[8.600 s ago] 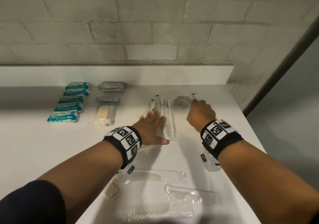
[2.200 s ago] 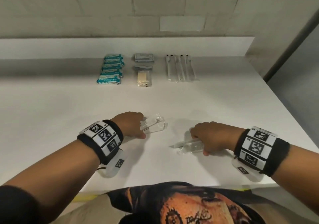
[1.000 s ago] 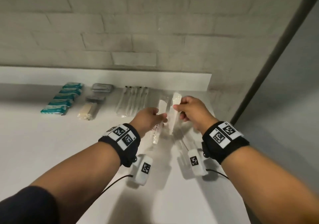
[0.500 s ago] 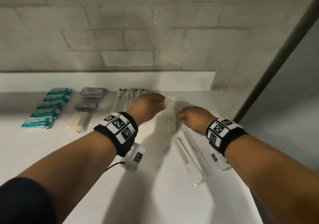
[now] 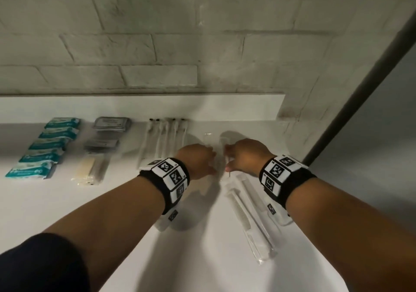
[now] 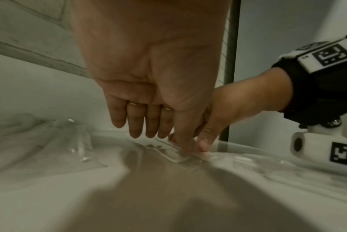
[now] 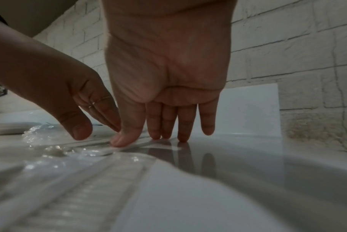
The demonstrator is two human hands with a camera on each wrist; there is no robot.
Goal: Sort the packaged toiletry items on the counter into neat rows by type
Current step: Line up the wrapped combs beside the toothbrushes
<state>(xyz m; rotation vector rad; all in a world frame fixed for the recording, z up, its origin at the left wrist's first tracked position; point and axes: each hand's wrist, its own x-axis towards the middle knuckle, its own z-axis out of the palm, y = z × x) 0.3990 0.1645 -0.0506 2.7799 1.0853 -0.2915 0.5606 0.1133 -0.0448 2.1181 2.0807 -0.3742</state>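
Note:
Two clear comb packets (image 5: 208,138) lie side by side on the white counter (image 5: 67,201), right of the toothbrush row (image 5: 164,138). My left hand (image 5: 202,161) and right hand (image 5: 238,156) rest over their near ends with straight fingers. In the left wrist view my left hand (image 6: 154,125) touches a clear packet (image 6: 174,155) with its thumb tip. From the right wrist, my right hand (image 7: 164,125) presses its thumb and fingertips on the packet (image 7: 101,149). A third packaged comb (image 5: 247,213) lies slanted below my right wrist.
Along the back are a row of teal packets (image 5: 45,147), grey packets (image 5: 110,124) and a beige packet (image 5: 89,170). A brick wall (image 5: 157,44) stands behind. The counter's right edge (image 5: 299,156) meets a dark post (image 5: 360,89).
Both hands came down from holding the comb packets in the air to pressing them flat on the counter beside the toothbrushes. Their fingers have straightened.

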